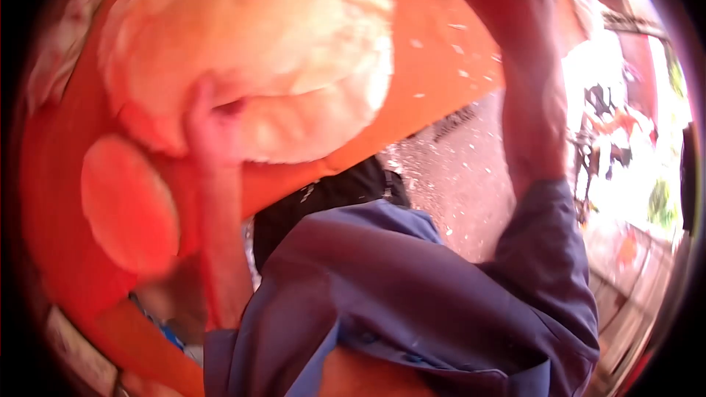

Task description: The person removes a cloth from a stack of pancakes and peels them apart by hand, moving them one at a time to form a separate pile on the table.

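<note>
A large, puffy, fur-like plush piece (257, 37) with a deep fold along its lower side lies on an orange surface (434, 66). At that fold is my left hand (213, 121), its thumb laid up over the plush and its fingers tucked in out of sight, gripping the edge. Left of my forearm rests a flat oval pad (131, 206) with a soft, fuzzy face. My right forearm reaches up past the top edge of the view, so the right hand is hidden.
Small white scraps dot the orange surface and the ground (471, 169) beside it. Something black (331, 198) sits under the near edge. At the right, wooden planks (625, 272) lie by a bright outdoor area where a blurred two-wheeler (603, 140) stands.
</note>
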The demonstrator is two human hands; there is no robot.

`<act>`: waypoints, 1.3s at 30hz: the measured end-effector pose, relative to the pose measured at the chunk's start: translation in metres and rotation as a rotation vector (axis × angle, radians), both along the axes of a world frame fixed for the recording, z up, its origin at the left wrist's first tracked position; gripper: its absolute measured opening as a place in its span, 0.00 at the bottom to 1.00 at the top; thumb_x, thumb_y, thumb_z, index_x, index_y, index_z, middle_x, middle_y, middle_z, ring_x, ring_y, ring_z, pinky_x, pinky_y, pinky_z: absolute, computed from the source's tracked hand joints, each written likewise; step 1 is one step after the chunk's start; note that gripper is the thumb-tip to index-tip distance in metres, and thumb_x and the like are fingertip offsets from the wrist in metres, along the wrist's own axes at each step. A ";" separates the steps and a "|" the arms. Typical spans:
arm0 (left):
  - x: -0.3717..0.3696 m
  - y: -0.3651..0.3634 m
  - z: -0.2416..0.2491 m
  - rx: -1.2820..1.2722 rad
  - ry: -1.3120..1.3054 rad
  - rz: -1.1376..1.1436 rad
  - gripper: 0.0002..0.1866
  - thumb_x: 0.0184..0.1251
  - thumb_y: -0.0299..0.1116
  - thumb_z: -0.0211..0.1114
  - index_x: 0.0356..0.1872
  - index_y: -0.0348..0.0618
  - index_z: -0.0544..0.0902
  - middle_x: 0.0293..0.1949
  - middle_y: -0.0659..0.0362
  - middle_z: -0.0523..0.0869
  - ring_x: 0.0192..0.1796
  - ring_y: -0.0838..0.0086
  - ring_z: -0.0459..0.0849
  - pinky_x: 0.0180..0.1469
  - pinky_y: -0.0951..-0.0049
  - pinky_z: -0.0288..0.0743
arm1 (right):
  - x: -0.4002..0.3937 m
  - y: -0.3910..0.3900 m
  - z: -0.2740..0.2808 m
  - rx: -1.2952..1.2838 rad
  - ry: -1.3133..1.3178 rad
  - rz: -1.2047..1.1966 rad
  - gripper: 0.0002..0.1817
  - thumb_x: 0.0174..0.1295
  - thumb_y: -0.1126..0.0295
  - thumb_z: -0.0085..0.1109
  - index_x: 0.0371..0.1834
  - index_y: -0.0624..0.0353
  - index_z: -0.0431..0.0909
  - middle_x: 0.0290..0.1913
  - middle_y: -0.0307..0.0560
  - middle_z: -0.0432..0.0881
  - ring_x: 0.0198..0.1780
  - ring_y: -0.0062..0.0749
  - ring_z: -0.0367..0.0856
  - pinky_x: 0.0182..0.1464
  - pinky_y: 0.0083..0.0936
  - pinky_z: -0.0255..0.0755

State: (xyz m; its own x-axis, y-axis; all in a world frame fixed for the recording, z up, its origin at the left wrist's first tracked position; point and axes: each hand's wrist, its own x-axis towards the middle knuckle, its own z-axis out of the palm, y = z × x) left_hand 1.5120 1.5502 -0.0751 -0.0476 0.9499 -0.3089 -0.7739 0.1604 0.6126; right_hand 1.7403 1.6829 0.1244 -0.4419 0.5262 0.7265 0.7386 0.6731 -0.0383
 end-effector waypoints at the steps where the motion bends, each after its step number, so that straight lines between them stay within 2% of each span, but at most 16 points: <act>1: -0.001 -0.007 -0.021 -0.135 0.033 0.009 0.12 0.72 0.37 0.56 0.49 0.43 0.80 0.44 0.55 0.86 0.43 0.66 0.86 0.40 0.65 0.82 | -0.006 -0.007 -0.017 -0.096 -0.033 0.001 0.04 0.51 0.73 0.59 0.29 0.61 0.80 0.26 0.58 0.80 0.28 0.51 0.81 0.32 0.39 0.74; 4: 0.005 -0.015 -0.050 -0.370 0.057 0.036 0.15 0.71 0.39 0.57 0.51 0.42 0.78 0.45 0.56 0.84 0.46 0.67 0.84 0.42 0.65 0.81 | -0.023 -0.029 -0.083 -0.352 -0.209 -0.001 0.11 0.52 0.71 0.58 0.39 0.53 0.82 0.31 0.53 0.84 0.33 0.50 0.83 0.34 0.36 0.76; 5: 0.006 -0.018 -0.038 -0.339 0.078 0.027 0.19 0.69 0.39 0.60 0.57 0.43 0.74 0.51 0.56 0.83 0.51 0.65 0.82 0.50 0.60 0.79 | -0.029 -0.037 -0.105 -0.429 -0.284 -0.014 0.14 0.52 0.70 0.58 0.43 0.51 0.83 0.33 0.51 0.85 0.34 0.49 0.83 0.35 0.36 0.77; 6: 0.005 -0.020 -0.037 -0.284 0.117 0.026 0.19 0.70 0.40 0.58 0.57 0.42 0.74 0.50 0.56 0.83 0.51 0.65 0.82 0.52 0.60 0.78 | -0.036 -0.041 -0.132 -0.556 -0.419 -0.007 0.14 0.50 0.72 0.57 0.41 0.51 0.84 0.33 0.50 0.85 0.35 0.49 0.83 0.37 0.37 0.77; 7: 0.004 -0.021 -0.040 -0.295 0.091 0.064 0.18 0.71 0.41 0.57 0.55 0.41 0.76 0.46 0.56 0.84 0.46 0.67 0.83 0.47 0.63 0.80 | -0.036 -0.047 -0.172 -0.467 -0.228 0.097 0.05 0.44 0.75 0.56 0.25 0.55 0.80 0.22 0.52 0.80 0.28 0.51 0.81 0.30 0.44 0.73; 8: 0.002 -0.023 -0.042 -0.302 0.062 0.103 0.18 0.72 0.42 0.55 0.53 0.40 0.77 0.42 0.56 0.85 0.42 0.69 0.84 0.42 0.66 0.81 | -0.040 -0.057 -0.185 -0.614 -0.264 0.092 0.04 0.45 0.74 0.56 0.24 0.56 0.79 0.23 0.53 0.80 0.28 0.51 0.81 0.30 0.43 0.73; 10: -0.001 -0.027 -0.027 -0.304 0.114 0.110 0.19 0.72 0.43 0.55 0.54 0.40 0.76 0.46 0.56 0.84 0.47 0.68 0.83 0.48 0.64 0.79 | -0.047 -0.063 -0.178 -0.569 -0.348 0.050 0.12 0.46 0.74 0.56 0.34 0.53 0.84 0.27 0.50 0.83 0.32 0.47 0.82 0.35 0.39 0.76; 12: -0.001 -0.034 -0.021 -0.320 0.165 0.092 0.20 0.72 0.44 0.54 0.56 0.40 0.75 0.51 0.56 0.83 0.51 0.66 0.81 0.53 0.62 0.76 | -0.065 -0.057 -0.153 -0.559 -0.245 0.111 0.02 0.45 0.74 0.56 0.22 0.58 0.78 0.23 0.52 0.81 0.29 0.51 0.81 0.31 0.42 0.74; 18: -0.011 -0.036 -0.033 -0.237 0.045 0.078 0.18 0.74 0.45 0.50 0.48 0.41 0.77 0.45 0.55 0.83 0.45 0.68 0.82 0.50 0.63 0.77 | -0.108 -0.077 -0.194 -0.534 -0.298 0.193 0.02 0.46 0.75 0.55 0.22 0.60 0.78 0.24 0.55 0.81 0.29 0.50 0.82 0.31 0.41 0.75; 24: -0.018 -0.037 -0.044 -0.172 -0.015 0.060 0.22 0.74 0.48 0.48 0.51 0.39 0.74 0.49 0.53 0.81 0.48 0.65 0.79 0.58 0.56 0.72 | -0.146 -0.073 -0.179 -0.655 -0.329 0.196 0.04 0.48 0.74 0.57 0.25 0.62 0.80 0.27 0.56 0.82 0.30 0.49 0.84 0.31 0.39 0.76; 26: -0.024 -0.039 -0.046 -0.193 -0.035 0.063 0.21 0.74 0.49 0.47 0.52 0.41 0.74 0.50 0.52 0.81 0.47 0.62 0.79 0.55 0.56 0.73 | -0.139 -0.089 -0.175 -0.775 -0.413 0.179 0.08 0.50 0.71 0.61 0.32 0.62 0.80 0.34 0.55 0.83 0.37 0.48 0.84 0.36 0.40 0.76; 29: -0.028 -0.037 -0.031 -0.175 -0.063 0.075 0.21 0.75 0.50 0.46 0.53 0.44 0.75 0.49 0.52 0.82 0.47 0.61 0.80 0.52 0.59 0.74 | -0.113 -0.111 -0.191 -0.571 -0.084 0.333 0.24 0.48 0.64 0.67 0.49 0.59 0.73 0.47 0.50 0.79 0.53 0.49 0.77 0.48 0.43 0.72; 32: -0.023 -0.034 -0.041 -0.093 -0.125 0.123 0.25 0.74 0.51 0.48 0.58 0.42 0.73 0.53 0.50 0.80 0.54 0.58 0.79 0.56 0.54 0.73 | -0.116 -0.109 -0.204 -0.451 -0.068 0.258 0.24 0.48 0.66 0.66 0.49 0.59 0.73 0.49 0.50 0.78 0.54 0.50 0.77 0.50 0.42 0.72; 36: -0.022 -0.034 -0.035 -0.119 -0.109 0.111 0.27 0.74 0.51 0.47 0.58 0.37 0.71 0.55 0.47 0.78 0.58 0.57 0.77 0.60 0.54 0.71 | -0.112 -0.082 -0.214 -0.481 -0.171 0.247 0.10 0.51 0.72 0.57 0.38 0.57 0.78 0.37 0.50 0.83 0.42 0.45 0.83 0.39 0.39 0.78; 37: -0.022 -0.036 -0.040 -0.111 -0.095 0.067 0.27 0.74 0.51 0.47 0.58 0.36 0.71 0.56 0.47 0.77 0.60 0.57 0.76 0.62 0.55 0.70 | -0.110 -0.067 -0.207 -0.590 -0.379 0.172 0.09 0.50 0.72 0.60 0.36 0.51 0.79 0.31 0.44 0.84 0.35 0.42 0.84 0.34 0.35 0.77; 39: -0.019 -0.038 -0.033 -0.130 0.058 0.029 0.27 0.75 0.51 0.46 0.58 0.35 0.71 0.55 0.46 0.77 0.60 0.58 0.76 0.62 0.56 0.70 | -0.106 -0.028 -0.157 -0.284 -0.747 0.052 0.06 0.51 0.73 0.60 0.33 0.50 0.79 0.28 0.44 0.83 0.30 0.40 0.83 0.31 0.34 0.76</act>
State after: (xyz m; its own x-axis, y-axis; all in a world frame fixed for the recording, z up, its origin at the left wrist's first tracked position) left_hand 1.4934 1.5124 -0.1078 -0.0959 0.8999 -0.4254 -0.7436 0.2194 0.6316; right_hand 1.6339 1.6546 -0.0323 -0.7875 0.6124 0.0698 0.6048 0.7459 0.2791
